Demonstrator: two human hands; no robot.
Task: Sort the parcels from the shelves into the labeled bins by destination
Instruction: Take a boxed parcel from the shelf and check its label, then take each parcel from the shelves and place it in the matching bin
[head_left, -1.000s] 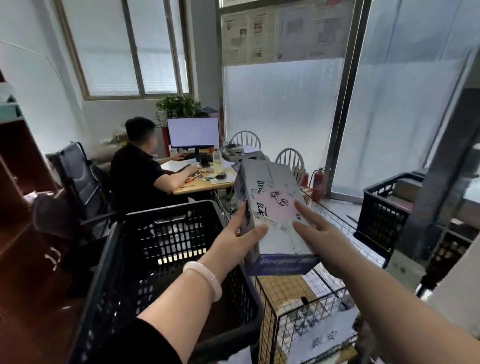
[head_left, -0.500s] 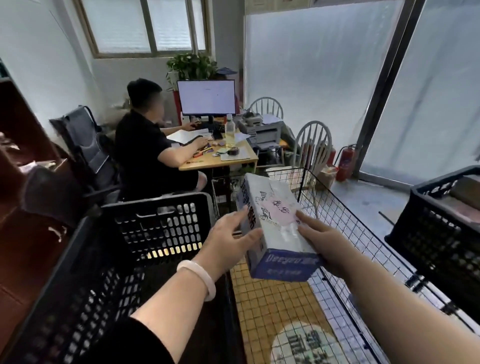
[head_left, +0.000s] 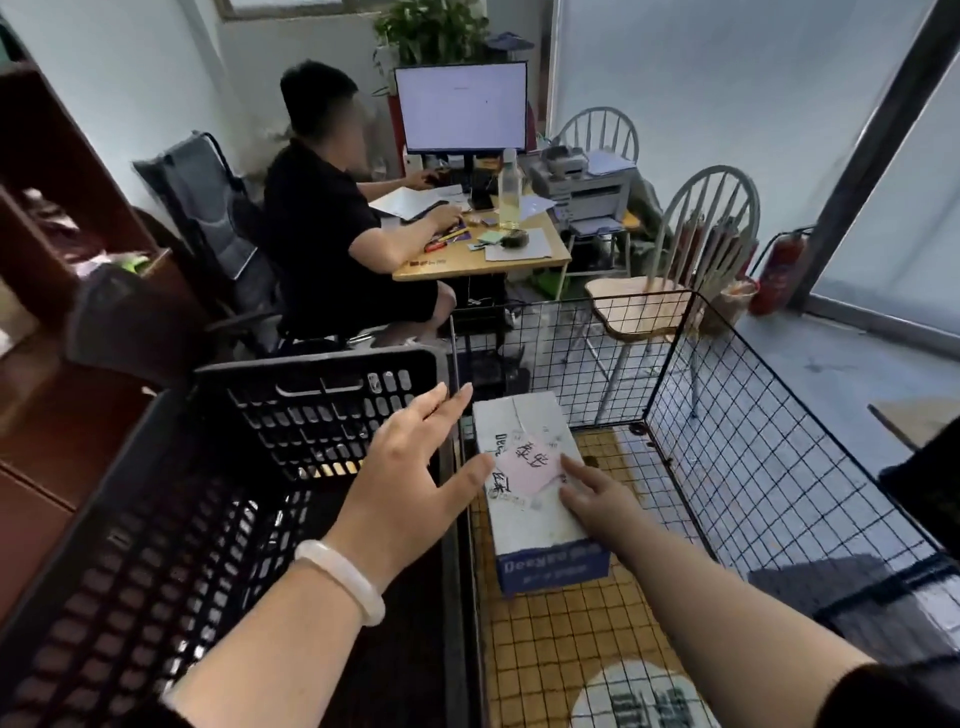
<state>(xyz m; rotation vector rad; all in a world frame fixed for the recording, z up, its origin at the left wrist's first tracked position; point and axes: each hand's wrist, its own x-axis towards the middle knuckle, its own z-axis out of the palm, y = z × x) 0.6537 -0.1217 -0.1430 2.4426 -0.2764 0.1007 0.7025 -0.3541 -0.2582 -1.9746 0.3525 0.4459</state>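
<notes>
Parcel (head_left: 530, 483), white box with blue end and pink note (head_left: 531, 466) on top, lies flat on the yellow mat floor of the wire bin (head_left: 779, 467). Left hand (head_left: 410, 488) fingers spread wide, holding nothing, hovering over the rim between the black crate (head_left: 171, 519) and the wire bin; its thumb tip is just beside the parcel's left top edge, contact unclear. Right hand (head_left: 597, 493) fingers loosely extended, not gripping; fingertips rest on the parcel's top right, at the right edge of the pink note. White bangle (head_left: 340, 579) on left wrist. Beyond the fingertips: seated person (head_left: 332, 228) at a desk (head_left: 483, 249) with a monitor (head_left: 461, 106); wooden chair (head_left: 675, 260) behind the wire bin's far wall.
</notes>
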